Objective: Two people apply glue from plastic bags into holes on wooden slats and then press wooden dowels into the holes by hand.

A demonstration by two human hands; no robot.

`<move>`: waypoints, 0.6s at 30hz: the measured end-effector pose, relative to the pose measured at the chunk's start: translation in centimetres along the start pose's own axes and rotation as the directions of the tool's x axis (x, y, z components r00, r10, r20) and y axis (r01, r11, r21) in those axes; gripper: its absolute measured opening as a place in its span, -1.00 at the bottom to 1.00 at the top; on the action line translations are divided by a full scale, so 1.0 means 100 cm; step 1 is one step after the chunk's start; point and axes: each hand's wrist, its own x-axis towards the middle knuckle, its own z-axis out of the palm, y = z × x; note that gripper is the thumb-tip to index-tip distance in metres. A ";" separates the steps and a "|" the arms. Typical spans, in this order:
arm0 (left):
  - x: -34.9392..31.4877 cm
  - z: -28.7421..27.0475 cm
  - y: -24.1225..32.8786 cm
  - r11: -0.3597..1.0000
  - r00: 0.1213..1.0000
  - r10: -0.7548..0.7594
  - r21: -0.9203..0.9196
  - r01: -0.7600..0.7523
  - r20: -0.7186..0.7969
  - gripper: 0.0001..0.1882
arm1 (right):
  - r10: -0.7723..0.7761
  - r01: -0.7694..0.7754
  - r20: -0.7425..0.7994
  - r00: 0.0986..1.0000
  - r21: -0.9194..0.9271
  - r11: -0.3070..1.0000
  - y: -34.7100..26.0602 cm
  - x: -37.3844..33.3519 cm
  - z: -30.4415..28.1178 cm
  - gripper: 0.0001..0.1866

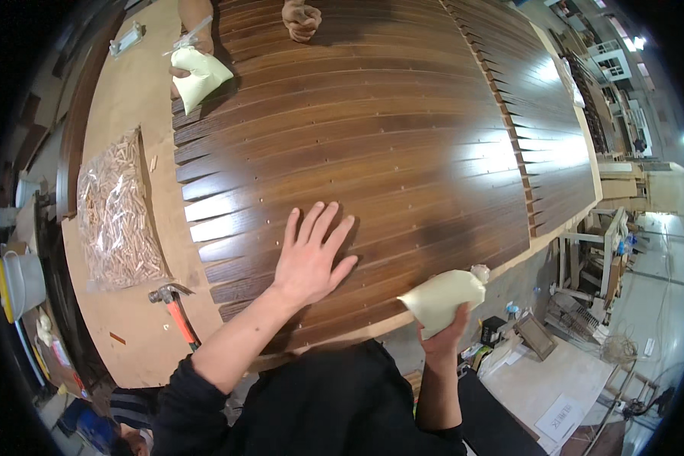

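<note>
Spread flat, my left hand (311, 254) rests palm down on a panel of dark brown wooden slats (342, 129), its fingers pointing away from me. Rows of small round holes run across the slats. My right hand (446, 333) grips a soft pale yellow pouch (448, 298) at the panel's near edge, with the fingers wrapped partly behind it. Across the panel, a co-worker's hand (181, 74) holds a similar pale yellow pouch (201, 76) with a clear twisted top. The co-worker's other hand (302, 21) is closed in a fist over the slats.
On the tan board at left lie a clear bag of wooden dowels (120, 216), a loose dowel (153, 163) and a claw hammer (176, 310) with an orange handle. A second slat section (543, 114) stretches to the right. Below it stands a cluttered pale table (562, 372).
</note>
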 end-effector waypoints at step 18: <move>-0.009 0.024 0.004 0.992 1.000 0.004 0.129 -0.001 -0.028 -0.29 | -0.185 0.032 -0.118 0.976 -0.755 0.655 0.013 -0.062 0.025 -0.50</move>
